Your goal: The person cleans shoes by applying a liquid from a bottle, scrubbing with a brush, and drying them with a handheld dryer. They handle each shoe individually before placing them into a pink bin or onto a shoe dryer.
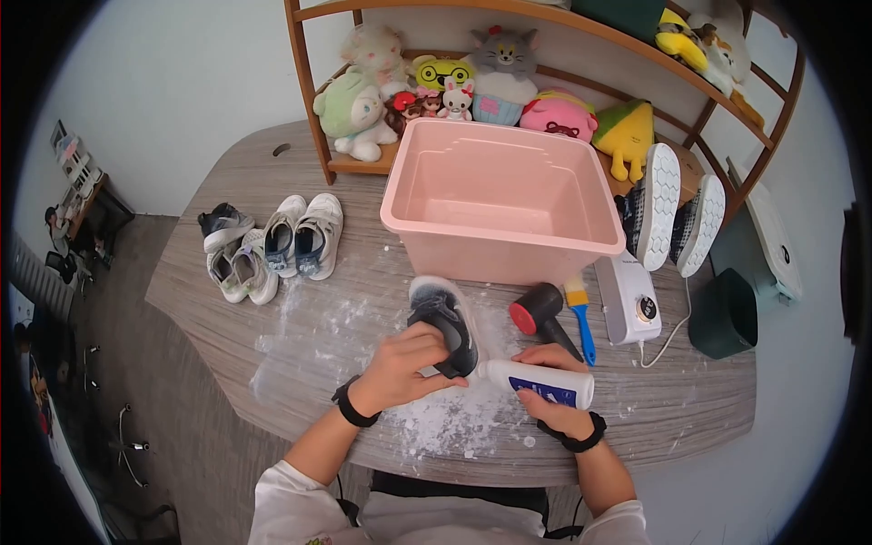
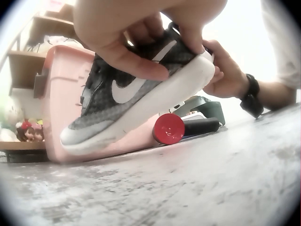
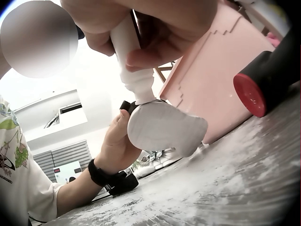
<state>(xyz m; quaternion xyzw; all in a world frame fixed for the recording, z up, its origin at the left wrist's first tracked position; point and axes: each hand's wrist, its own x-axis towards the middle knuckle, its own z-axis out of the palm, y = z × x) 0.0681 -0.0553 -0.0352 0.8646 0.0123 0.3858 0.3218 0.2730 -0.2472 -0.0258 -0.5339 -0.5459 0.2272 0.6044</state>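
Note:
My left hand [image 1: 400, 368] grips a dark grey sneaker [image 1: 442, 307] near its heel, above the tabletop. In the left wrist view the sneaker [image 2: 129, 89] has a white swoosh and a thick white sole, and tilts toe down. My right hand [image 1: 565, 420] holds a white bottle [image 1: 549, 381] with a blue label, fingers on one side and thumb on the other. The bottle's narrow end points left, right at the heel. From the right wrist, the pale sole [image 3: 160, 125] shows just below the bottle's nozzle end [image 3: 141, 89].
White powder [image 1: 436, 422] lies scattered over the table. Behind the sneaker stands a pink tub [image 1: 509, 254]. A black-and-red hair dryer [image 1: 540, 313], a blue-handled brush [image 1: 581, 318] and a white shoe dryer [image 1: 629, 300] bearing shoes are at right. Small shoes [image 1: 318, 236] stand at left.

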